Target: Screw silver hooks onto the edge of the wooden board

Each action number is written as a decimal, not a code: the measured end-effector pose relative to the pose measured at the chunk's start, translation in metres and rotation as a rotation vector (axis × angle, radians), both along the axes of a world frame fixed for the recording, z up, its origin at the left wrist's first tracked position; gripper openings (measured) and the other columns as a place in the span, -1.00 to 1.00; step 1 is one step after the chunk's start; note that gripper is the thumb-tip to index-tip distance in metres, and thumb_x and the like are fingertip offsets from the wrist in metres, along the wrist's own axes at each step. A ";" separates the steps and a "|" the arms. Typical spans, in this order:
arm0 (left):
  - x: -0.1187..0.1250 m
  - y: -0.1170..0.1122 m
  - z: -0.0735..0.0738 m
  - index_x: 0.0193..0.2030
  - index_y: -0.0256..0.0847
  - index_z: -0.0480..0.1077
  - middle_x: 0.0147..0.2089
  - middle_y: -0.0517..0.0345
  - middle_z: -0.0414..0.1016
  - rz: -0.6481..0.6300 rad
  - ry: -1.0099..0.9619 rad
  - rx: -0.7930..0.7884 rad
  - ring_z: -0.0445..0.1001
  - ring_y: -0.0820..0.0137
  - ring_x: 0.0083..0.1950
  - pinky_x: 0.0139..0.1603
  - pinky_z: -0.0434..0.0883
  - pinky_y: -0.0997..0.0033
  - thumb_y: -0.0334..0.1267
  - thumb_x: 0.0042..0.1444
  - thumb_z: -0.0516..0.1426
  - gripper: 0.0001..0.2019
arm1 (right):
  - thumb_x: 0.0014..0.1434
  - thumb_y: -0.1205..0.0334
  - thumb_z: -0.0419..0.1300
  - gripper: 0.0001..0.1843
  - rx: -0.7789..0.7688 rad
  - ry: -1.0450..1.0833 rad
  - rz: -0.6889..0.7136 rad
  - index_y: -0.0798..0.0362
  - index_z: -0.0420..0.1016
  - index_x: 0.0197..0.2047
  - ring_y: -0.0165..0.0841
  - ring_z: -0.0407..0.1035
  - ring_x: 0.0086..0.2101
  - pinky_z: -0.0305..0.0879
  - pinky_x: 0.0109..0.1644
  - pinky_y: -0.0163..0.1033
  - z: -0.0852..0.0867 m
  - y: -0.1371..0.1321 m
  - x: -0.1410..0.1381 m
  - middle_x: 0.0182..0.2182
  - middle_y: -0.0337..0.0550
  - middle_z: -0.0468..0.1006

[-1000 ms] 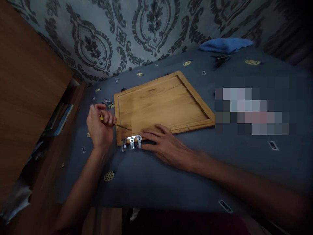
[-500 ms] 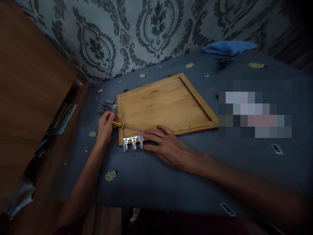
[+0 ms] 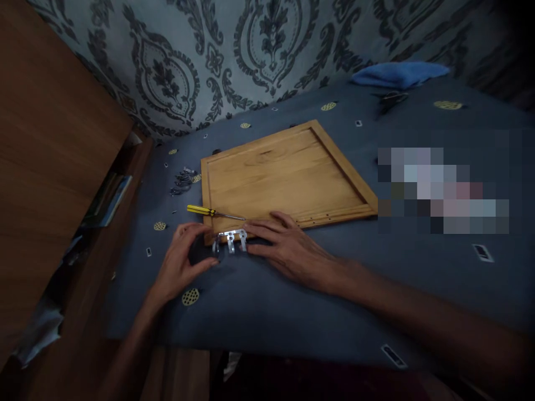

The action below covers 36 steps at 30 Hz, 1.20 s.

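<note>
A framed wooden panel (image 3: 267,178) lies flat on the dark blue cloth. At its front left edge sit three silver metal clips or hooks (image 3: 231,240) in a row. My left hand (image 3: 181,259) curves around the leftmost clip, thumb and fingers apart on either side of it; whether they touch it I cannot tell. My right hand (image 3: 288,245) rests with fingers stretched over the panel's front edge, fingertips at the rightmost clip. A yellow-handled screwdriver (image 3: 203,210) lies on the panel, handle past the left edge, its tip near my right fingers.
Several small metal pieces (image 3: 183,181) are heaped left of the panel. A blue cloth (image 3: 399,75) and a dark object (image 3: 388,100) lie at the back right, with a blurred-out patch below. A wooden cabinet (image 3: 54,139) stands at the left, against a patterned wall.
My left hand has let go of the screwdriver, which now lies on the panel, and moved down to the leftmost clip. My right hand stays at the clips.
</note>
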<state>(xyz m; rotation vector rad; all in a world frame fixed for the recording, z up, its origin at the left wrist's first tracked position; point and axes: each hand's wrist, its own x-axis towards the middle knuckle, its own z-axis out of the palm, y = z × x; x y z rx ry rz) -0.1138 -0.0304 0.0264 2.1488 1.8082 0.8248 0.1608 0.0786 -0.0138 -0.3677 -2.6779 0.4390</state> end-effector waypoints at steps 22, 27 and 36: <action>0.000 0.001 -0.028 0.33 0.00 0.28 0.14 0.00 0.54 0.024 -0.121 -0.014 0.51 0.08 0.17 0.25 0.40 -0.02 -0.06 0.13 0.41 -0.33 | 0.34 0.47 0.16 -0.58 0.010 0.011 0.009 -0.08 0.57 0.16 -0.11 0.30 0.32 0.07 0.41 0.33 -0.002 0.000 0.001 0.29 -0.04 0.51; -0.001 0.002 -0.031 0.35 -0.02 0.27 0.12 -0.02 0.54 0.024 -0.130 -0.008 0.51 0.09 0.16 0.24 0.41 -0.02 -0.06 0.12 0.42 -0.30 | 0.35 0.46 0.16 -0.60 0.008 0.006 0.003 -0.09 0.58 0.14 -0.13 0.31 0.31 0.07 0.42 0.31 -0.002 0.000 0.000 0.29 -0.06 0.51; -0.002 0.001 -0.027 0.37 -0.04 0.28 0.16 -0.05 0.53 0.018 -0.126 -0.013 0.49 0.07 0.21 0.27 0.42 -0.01 -0.01 0.08 0.43 -0.24 | 0.30 0.51 0.13 -0.54 0.060 0.054 -0.011 -0.12 0.60 0.12 -0.14 0.37 0.27 0.17 0.37 0.29 -0.006 0.002 0.000 0.26 -0.07 0.55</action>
